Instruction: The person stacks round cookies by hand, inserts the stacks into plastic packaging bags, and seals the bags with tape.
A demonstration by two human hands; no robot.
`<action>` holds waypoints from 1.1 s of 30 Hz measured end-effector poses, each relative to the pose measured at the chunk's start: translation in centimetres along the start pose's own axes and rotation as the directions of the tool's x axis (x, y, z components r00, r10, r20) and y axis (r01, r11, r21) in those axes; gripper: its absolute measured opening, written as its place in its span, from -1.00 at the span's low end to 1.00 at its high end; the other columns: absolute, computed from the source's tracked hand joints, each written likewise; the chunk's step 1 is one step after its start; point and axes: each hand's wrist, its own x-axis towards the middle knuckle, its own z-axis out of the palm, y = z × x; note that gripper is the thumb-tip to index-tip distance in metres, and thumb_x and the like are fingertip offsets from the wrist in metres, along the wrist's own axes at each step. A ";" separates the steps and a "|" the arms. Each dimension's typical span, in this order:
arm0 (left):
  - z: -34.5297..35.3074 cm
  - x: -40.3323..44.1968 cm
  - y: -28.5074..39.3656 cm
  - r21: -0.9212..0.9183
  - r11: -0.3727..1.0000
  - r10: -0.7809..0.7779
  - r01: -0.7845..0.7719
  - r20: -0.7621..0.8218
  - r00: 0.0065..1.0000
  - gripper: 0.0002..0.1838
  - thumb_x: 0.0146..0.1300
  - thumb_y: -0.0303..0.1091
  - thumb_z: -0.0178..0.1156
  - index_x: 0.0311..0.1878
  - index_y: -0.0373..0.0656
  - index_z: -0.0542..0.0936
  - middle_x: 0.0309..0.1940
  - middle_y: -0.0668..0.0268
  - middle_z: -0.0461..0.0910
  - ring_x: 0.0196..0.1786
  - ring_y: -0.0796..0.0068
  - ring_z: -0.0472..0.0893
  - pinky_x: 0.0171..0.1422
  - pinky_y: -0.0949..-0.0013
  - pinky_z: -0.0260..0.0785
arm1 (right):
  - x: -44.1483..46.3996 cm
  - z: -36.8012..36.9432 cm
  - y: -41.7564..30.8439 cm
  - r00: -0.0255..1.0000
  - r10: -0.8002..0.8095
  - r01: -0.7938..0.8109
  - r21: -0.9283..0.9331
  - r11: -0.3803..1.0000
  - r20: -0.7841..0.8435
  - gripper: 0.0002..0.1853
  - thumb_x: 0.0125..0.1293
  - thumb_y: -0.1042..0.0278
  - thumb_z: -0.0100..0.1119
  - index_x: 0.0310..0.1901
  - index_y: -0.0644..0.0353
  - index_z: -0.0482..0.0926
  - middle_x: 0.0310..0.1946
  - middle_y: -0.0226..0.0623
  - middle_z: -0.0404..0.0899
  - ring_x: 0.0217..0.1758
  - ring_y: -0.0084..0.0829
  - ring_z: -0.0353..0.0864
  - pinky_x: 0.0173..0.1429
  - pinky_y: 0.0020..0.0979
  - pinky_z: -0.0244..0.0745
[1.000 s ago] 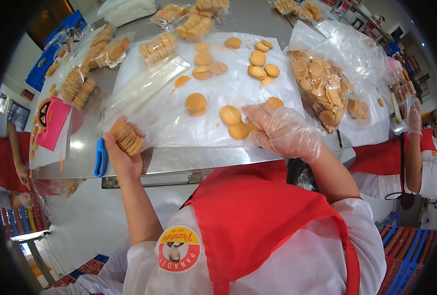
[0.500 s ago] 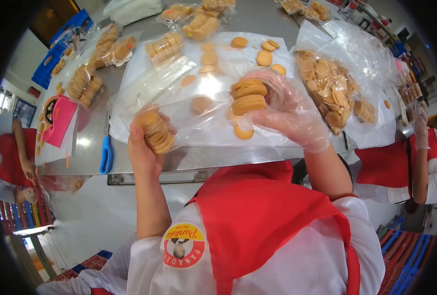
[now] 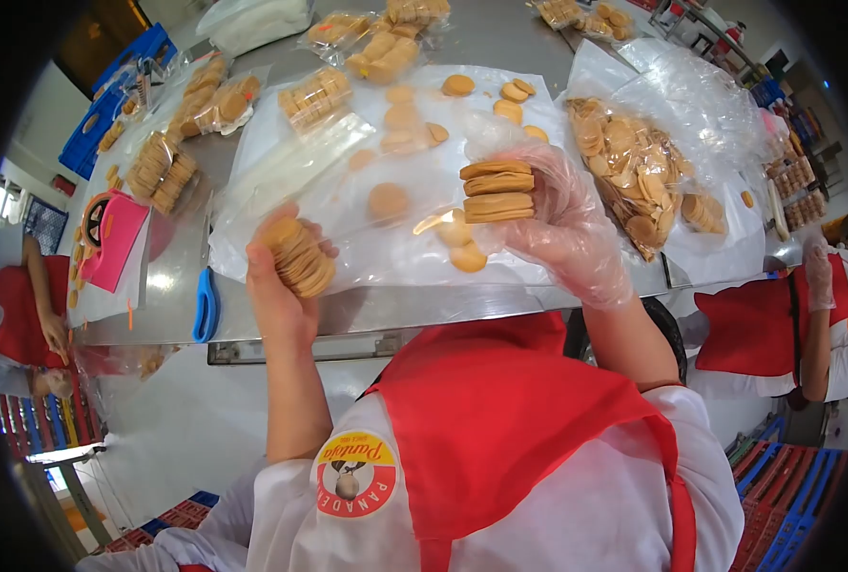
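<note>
My bare left hand (image 3: 286, 276) is wrapped round a clear plastic bag with a stack of round cookies (image 3: 300, 259) at its bottom. The bag's clear upper part (image 3: 367, 229) stretches right, over the white sheet. In my gloved right hand (image 3: 572, 205) is a short stack of cookies (image 3: 498, 191), gripped between fingers and thumb near the bag's open side. Loose cookies (image 3: 468, 256) lie just below that stack, and others (image 3: 458, 86) lie farther back on the white sheet (image 3: 243, 205).
A large bag of cookies (image 3: 629, 172) lies to the right. Filled packs (image 3: 314, 97) sit at the back and left. Empty clear bags (image 3: 295, 172), a blue object (image 3: 206, 305) and a pink object (image 3: 119, 243) are at the left. Co-workers stand at both sides.
My right hand has picked up cookies from the sheet and raised them beside the bag. My left hand has moved right with its bagged stack, and the bag now spreads between the hands.
</note>
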 end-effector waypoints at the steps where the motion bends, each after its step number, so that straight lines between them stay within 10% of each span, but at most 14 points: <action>1: -0.4 0.1 0.1 -0.002 1.000 0.011 -0.011 0.010 1.000 -0.33 0.21 0.21 -0.12 0.03 -0.30 0.38 -0.32 0.22 0.46 -0.32 0.40 0.47 -0.18 0.34 0.37 | 0.0 -0.2 0.2 1.000 0.024 -0.024 0.201 0.979 0.005 -0.49 -0.04 0.63 0.22 0.01 0.19 0.35 -0.07 -0.37 0.39 0.02 -0.48 0.38 0.09 -0.43 0.30; 10: -4.7 0.4 2.9 0.393 0.913 -0.076 0.105 -0.087 0.993 -0.51 0.25 0.02 -0.04 0.02 -0.23 0.41 -0.33 0.26 0.47 -0.34 0.51 0.47 -0.22 0.44 0.36 | -0.1 -0.6 1.1 0.999 0.010 -0.015 0.167 0.986 0.033 -0.45 -0.06 0.72 0.14 0.04 0.20 0.31 -0.04 -0.34 0.35 0.06 -0.47 0.34 0.15 -0.41 0.27; 14: 1.3 1.4 8.8 0.880 0.475 -0.008 0.007 -0.004 1.000 -0.56 0.13 -0.10 0.18 -0.04 -0.21 0.45 -0.39 0.29 0.51 -0.35 0.59 0.49 -0.27 0.50 0.34 | 0.1 -1.0 1.3 0.993 0.096 -0.084 0.155 0.984 -0.073 -0.44 -0.10 0.76 0.07 0.04 0.24 0.31 -0.05 -0.28 0.35 0.04 -0.45 0.35 0.12 -0.43 0.30; 15: 2.3 2.0 9.6 0.901 0.246 0.269 -0.357 0.290 0.918 -0.56 0.03 -0.11 0.25 -0.12 -0.22 0.48 -0.40 0.23 0.56 -0.42 0.48 0.53 -0.37 0.44 0.36 | 0.2 -1.3 1.4 0.983 0.134 -0.109 0.187 0.976 -0.127 -0.43 -0.11 0.76 0.06 0.04 0.25 0.31 -0.06 -0.27 0.36 0.03 -0.45 0.36 0.11 -0.44 0.30; 18: 9.3 0.5 14.2 0.646 -0.102 0.106 -0.756 0.763 0.638 -0.48 -0.02 -0.15 0.29 -0.04 -0.26 0.44 -0.32 0.19 0.56 -0.30 0.37 0.54 -0.25 0.37 0.36 | 0.6 -1.3 2.3 0.962 0.192 -0.148 0.218 0.965 -0.194 -0.44 -0.11 0.73 0.05 0.05 0.28 0.30 -0.08 -0.26 0.38 0.00 -0.45 0.38 0.08 -0.45 0.32; 23: 12.8 -2.7 12.5 0.301 0.032 -0.434 -0.953 0.863 0.258 -0.49 -0.02 -0.15 0.28 -0.04 -0.24 0.44 -0.33 0.19 0.56 -0.31 0.37 0.54 -0.25 0.37 0.36 | 0.2 -2.1 2.9 0.960 0.162 -0.122 0.180 0.976 -0.228 -0.46 -0.07 0.64 0.07 0.06 0.30 0.27 -0.12 -0.26 0.39 -0.06 -0.46 0.40 0.03 -0.47 0.33; 33: 12.6 -5.4 9.8 0.274 0.141 -0.686 -0.951 0.720 0.106 -0.51 -0.03 -0.15 0.27 -0.05 -0.21 0.46 -0.34 0.20 0.55 -0.31 0.36 0.53 -0.26 0.36 0.36 | -1.1 -4.0 2.9 0.957 0.117 -0.079 0.151 0.985 -0.265 -0.46 0.02 0.45 0.11 0.08 0.35 0.22 -0.18 -0.24 0.40 -0.17 -0.48 0.44 -0.07 -0.52 0.36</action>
